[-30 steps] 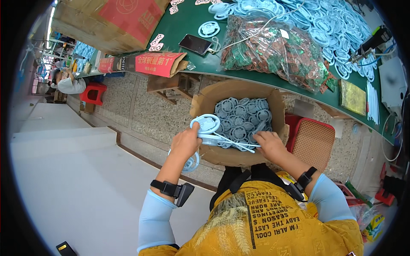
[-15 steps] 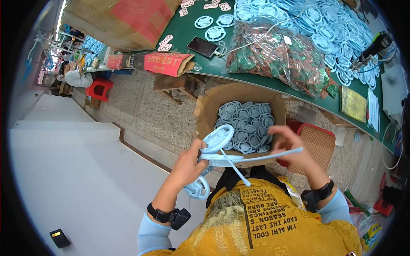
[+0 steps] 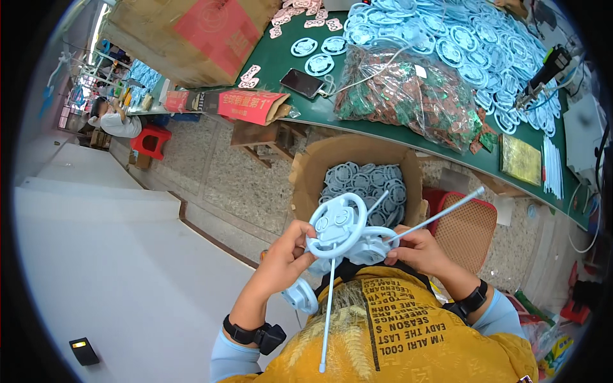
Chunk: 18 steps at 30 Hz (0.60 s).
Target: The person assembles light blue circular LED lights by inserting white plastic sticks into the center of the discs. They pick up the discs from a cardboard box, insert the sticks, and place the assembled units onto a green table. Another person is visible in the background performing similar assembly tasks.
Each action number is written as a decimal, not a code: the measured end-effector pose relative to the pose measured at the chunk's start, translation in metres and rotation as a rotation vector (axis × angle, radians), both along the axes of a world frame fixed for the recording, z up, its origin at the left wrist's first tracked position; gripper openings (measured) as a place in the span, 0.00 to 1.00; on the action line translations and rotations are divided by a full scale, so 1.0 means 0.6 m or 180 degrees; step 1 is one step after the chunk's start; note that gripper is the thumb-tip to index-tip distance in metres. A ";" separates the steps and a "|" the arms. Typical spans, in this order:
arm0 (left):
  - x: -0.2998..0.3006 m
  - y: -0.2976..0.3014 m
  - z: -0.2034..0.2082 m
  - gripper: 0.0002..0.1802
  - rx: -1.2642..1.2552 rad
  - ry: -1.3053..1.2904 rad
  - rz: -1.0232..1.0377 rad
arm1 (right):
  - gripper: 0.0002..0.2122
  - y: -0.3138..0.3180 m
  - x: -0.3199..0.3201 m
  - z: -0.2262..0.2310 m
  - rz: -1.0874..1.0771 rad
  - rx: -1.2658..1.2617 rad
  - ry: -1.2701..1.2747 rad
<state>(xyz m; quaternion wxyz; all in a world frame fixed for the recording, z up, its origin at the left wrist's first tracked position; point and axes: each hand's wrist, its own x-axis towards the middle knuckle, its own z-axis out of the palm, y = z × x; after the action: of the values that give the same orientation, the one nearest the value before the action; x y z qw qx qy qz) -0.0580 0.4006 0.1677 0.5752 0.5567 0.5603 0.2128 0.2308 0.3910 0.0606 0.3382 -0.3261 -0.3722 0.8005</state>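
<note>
My left hand (image 3: 284, 258) grips a light-blue ring-shaped plastic part (image 3: 336, 223), its round figured centre facing up and a thin blue stick (image 3: 328, 319) running down from it. Behind and right of it is a second blue ring part (image 3: 373, 247). My right hand (image 3: 418, 251) pinches that one's right edge, near a long stick (image 3: 447, 212) slanting up to the right. Another ring part (image 3: 300, 295) hangs below my left wrist; what holds it is hidden. Beyond my hands, an open carton (image 3: 354, 148) contains many such parts (image 3: 364, 179).
On the green table (image 3: 268, 54) lie a heap of blue ring parts (image 3: 472, 45), a clear bag of circuit boards (image 3: 408, 96), a phone (image 3: 301, 83), white sticks (image 3: 552, 167) and a large carton (image 3: 172, 45). A red chair (image 3: 469, 223) stands right of the open carton.
My right hand has come down and left, from open fingers near the stick to a pinch on the second ring. The upper ring has turned face-up, its stick swinging downward.
</note>
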 end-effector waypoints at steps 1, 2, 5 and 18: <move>-0.005 -0.001 -0.004 0.17 -0.0118 -0.0112 -0.0011 | 0.08 -0.001 0.002 0.001 0.0053 -0.0062 -0.0008; -0.013 0.000 -0.016 0.17 -0.0235 -0.0225 -0.0024 | 0.08 -0.002 0.003 0.001 0.0086 -0.0084 -0.0009; -0.012 0.004 -0.010 0.14 -0.0495 -0.0256 -0.0021 | 0.08 -0.003 0.004 -0.002 0.0137 -0.0068 0.0049; -0.001 0.005 0.001 0.13 0.0017 0.1004 -0.0746 | 0.09 0.034 0.012 0.022 0.0500 0.0329 -0.0172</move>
<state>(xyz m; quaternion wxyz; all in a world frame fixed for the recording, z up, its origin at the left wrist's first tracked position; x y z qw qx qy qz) -0.0585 0.4034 0.1681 0.4997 0.6461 0.5743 0.0560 0.2380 0.4113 0.0736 0.2806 -0.2995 -0.4465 0.7951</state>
